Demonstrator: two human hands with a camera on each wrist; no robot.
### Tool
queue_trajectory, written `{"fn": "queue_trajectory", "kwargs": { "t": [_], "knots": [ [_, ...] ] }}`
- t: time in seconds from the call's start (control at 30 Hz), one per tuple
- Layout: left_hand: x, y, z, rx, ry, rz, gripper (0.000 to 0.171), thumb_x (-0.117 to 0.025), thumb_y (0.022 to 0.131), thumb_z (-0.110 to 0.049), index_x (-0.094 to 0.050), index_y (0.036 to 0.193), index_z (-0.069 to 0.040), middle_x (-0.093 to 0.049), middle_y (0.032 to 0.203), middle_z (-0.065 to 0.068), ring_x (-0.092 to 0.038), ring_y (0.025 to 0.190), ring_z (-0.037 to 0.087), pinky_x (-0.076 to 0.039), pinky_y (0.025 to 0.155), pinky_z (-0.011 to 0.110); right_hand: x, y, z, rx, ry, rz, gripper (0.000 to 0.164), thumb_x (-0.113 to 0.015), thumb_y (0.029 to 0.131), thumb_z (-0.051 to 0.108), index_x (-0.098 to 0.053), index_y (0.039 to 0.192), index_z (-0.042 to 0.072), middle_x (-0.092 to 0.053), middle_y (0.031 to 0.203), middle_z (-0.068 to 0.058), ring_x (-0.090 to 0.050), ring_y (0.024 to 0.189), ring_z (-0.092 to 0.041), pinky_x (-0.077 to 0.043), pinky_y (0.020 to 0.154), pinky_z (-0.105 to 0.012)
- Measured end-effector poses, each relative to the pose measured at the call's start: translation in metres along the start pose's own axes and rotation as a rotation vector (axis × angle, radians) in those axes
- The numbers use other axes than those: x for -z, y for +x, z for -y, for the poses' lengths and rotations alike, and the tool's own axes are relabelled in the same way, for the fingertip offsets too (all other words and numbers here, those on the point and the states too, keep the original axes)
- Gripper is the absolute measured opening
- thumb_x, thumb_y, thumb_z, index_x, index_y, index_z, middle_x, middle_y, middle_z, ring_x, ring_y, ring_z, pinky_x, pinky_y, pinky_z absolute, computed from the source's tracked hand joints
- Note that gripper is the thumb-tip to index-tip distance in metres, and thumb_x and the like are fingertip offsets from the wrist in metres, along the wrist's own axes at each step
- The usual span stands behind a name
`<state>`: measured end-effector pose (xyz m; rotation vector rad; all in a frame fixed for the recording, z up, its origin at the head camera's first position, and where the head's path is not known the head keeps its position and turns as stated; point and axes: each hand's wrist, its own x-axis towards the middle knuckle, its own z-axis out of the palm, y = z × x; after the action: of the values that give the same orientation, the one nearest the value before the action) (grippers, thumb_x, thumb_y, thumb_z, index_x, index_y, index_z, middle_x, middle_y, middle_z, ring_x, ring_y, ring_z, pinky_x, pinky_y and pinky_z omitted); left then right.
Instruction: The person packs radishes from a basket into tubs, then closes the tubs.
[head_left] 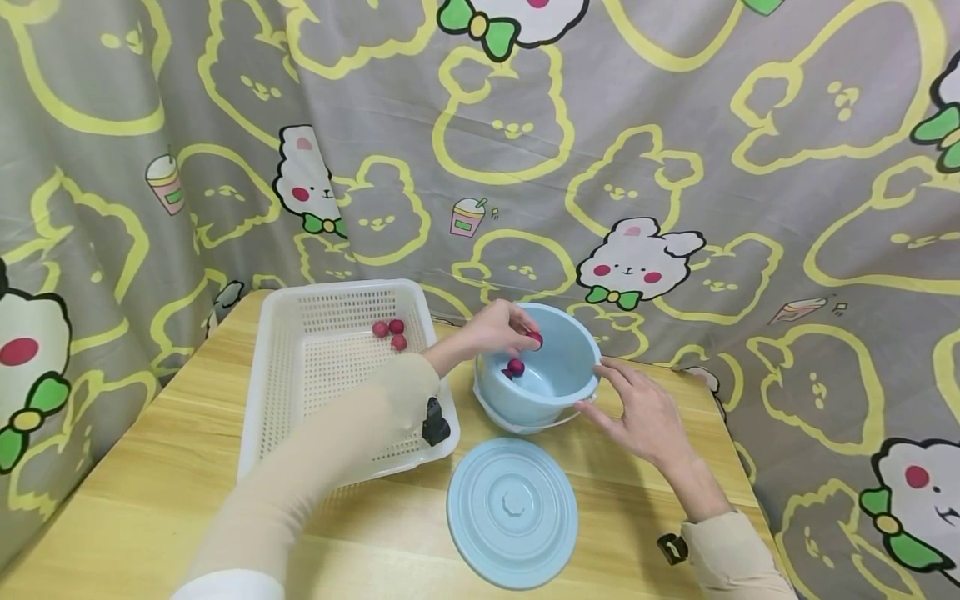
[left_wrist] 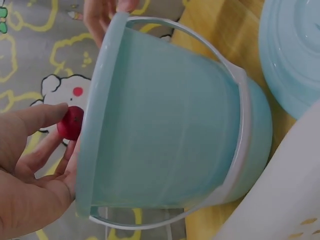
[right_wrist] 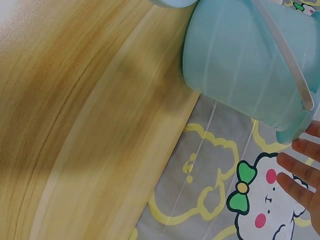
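Observation:
My left hand (head_left: 498,327) pinches a small round dark-red fruit (left_wrist: 71,123) between thumb and fingers, at the rim of a light-blue bucket (head_left: 540,408). Inside the bucket lie dark-red fruits (head_left: 516,367) of the same sort, low against the left wall. On the bucket's right side, my right hand (head_left: 637,408) touches the rim with its fingertips. Its fingers (right_wrist: 300,167) are spread and nearly straight in the right wrist view. The bucket stands upright, its pale handle (left_wrist: 243,125) hanging down at the front.
A white perforated basket (head_left: 258,400) stands left of the bucket, with three red fruits (head_left: 397,342) toward its far right corner. In front of the bucket a round blue lid (head_left: 513,512) lies flat on the wooden table (head_left: 630,533). A patterned curtain (head_left: 525,200) hangs behind.

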<state>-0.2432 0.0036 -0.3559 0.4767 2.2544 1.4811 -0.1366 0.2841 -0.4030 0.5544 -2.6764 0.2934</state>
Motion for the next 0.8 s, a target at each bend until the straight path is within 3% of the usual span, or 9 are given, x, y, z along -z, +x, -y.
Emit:
{"fn": "queue_trajectory", "kwargs": {
  "t": [0.17,0.4,0.6,0.8],
  "knots": [
    [-0.008,0.002,-0.002,-0.005,0.079,0.008,0.028,-0.080,0.094,-0.014,-0.075,0.119,-0.003,-0.078,0.116,0.016,-0.079,0.100,0.032,-0.067,0.087,0.033,-0.001,0.000,0.000,0.001,-0.001,0.000,0.064,-0.082,0.087,0.052,-0.069,0.134,0.011,-0.068,0.142,-0.015,-0.070,0.121,-0.042,-0.061,0.090,-0.063],
    [-0.015,0.004,-0.001,-0.050,0.137,0.025,0.026,-0.081,0.093,-0.013,-0.076,0.116,-0.002,-0.079,0.113,0.016,-0.071,0.069,0.008,-0.066,0.077,0.027,0.000,0.000,0.000,0.001,-0.003,-0.002,0.064,-0.082,0.087,0.052,-0.069,0.135,0.012,-0.068,0.143,-0.014,-0.070,0.122,-0.042,-0.061,0.090,-0.062],
    [-0.013,0.001,0.000,-0.057,0.128,0.025,0.030,-0.080,0.095,-0.016,-0.075,0.120,-0.001,-0.080,0.109,0.015,-0.072,0.069,0.009,-0.063,0.070,0.021,0.000,0.000,0.000,0.014,-0.002,-0.011,0.063,-0.082,0.087,0.052,-0.069,0.134,0.011,-0.069,0.141,-0.015,-0.071,0.119,-0.041,-0.062,0.087,-0.061],
    [-0.006,-0.006,-0.003,-0.048,0.079,0.030,0.031,-0.080,0.095,-0.017,-0.074,0.121,-0.001,-0.078,0.109,0.015,-0.075,0.076,0.016,-0.067,0.079,0.029,0.000,0.000,0.000,0.005,0.002,-0.006,0.064,-0.082,0.087,0.052,-0.069,0.134,0.011,-0.068,0.142,-0.015,-0.070,0.121,-0.041,-0.062,0.088,-0.061]
  ]
}}
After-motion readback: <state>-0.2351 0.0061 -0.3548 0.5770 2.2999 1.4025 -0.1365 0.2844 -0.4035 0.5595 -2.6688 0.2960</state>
